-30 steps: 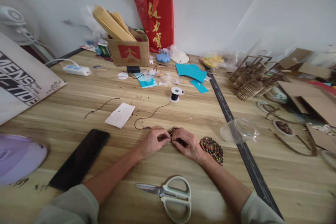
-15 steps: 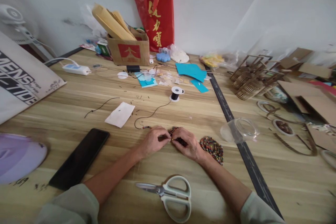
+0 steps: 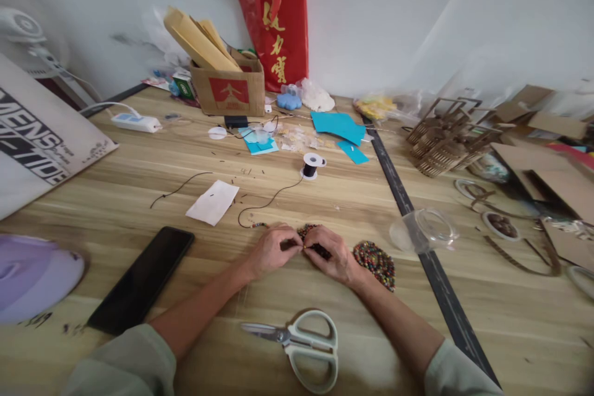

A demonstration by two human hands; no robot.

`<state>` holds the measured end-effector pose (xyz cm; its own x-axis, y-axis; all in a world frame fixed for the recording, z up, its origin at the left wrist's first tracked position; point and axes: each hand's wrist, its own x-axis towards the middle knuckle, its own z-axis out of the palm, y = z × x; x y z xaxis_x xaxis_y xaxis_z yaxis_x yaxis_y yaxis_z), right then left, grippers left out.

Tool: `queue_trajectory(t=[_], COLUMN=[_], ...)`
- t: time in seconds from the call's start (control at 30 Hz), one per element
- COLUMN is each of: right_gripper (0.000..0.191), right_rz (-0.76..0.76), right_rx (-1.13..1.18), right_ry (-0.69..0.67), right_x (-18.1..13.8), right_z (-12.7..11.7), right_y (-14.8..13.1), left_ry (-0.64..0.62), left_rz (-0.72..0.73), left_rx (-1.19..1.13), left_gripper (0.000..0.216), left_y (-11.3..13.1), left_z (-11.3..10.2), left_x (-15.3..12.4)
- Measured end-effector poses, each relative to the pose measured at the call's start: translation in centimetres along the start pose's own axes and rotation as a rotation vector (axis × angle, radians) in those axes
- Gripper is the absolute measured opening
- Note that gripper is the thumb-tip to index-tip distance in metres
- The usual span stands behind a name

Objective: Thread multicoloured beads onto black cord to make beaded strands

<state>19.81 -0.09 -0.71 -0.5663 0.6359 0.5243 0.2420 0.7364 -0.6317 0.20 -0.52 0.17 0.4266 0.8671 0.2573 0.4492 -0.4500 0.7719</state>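
the small cluster of dark beads [image 3: 310,236] lies on the wooden table [image 3: 139,198] right between your two hands, partly hidden under your fingers. your left hand [image 3: 270,250] and your right hand [image 3: 330,255] meet fingertip to fingertip over it, each pinched closed on something tiny at the join (too small to tell whether it is a bead or the cord itself). a thin black cord [image 3: 266,204] runs from just beside your left hand, curls once, and leads up to the black spool [image 3: 312,166] farther back on the table.

the beads look dark brown and mixed in colour, packed close together. just beside your right wrist lies a larger flat pile of multicoloured beads [image 3: 375,263], touching the table and almost touching your hand.

nearer to you, the pale-handled scissors [image 3: 301,341] lie between your forearms, blades pointing to your left. a black phone [image 3: 142,279] lies face up to the left of your left arm, and a white scrap of paper [image 3: 212,202] sits beyond it. to the right, a clear plastic cup [image 3: 424,230] lies tipped on its side by the dark strip [image 3: 408,207] that crosses the table. nothing stands between your hands and the beads.
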Motion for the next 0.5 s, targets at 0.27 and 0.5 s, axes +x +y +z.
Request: queue_trajectory(t=[0.27,0.5], right_gripper=[0.003,0.003], right_rz=[0.002,0.0], right_rx=[-0.004,-0.027], right_ry=[0.004,0.019], right_x=[-0.04,0.06], right_z=[0.01,-0.03], right_y=[0.04,-0.09], left_ry=[0.007,0.006], left_rz=[0.007,0.008], left_rx=[0.011,0.021], left_gripper=[0.008,0.01], left_y=[-0.07,0.13], left_z=[0.1,-0.04], left_x=[0.02,-0.01])
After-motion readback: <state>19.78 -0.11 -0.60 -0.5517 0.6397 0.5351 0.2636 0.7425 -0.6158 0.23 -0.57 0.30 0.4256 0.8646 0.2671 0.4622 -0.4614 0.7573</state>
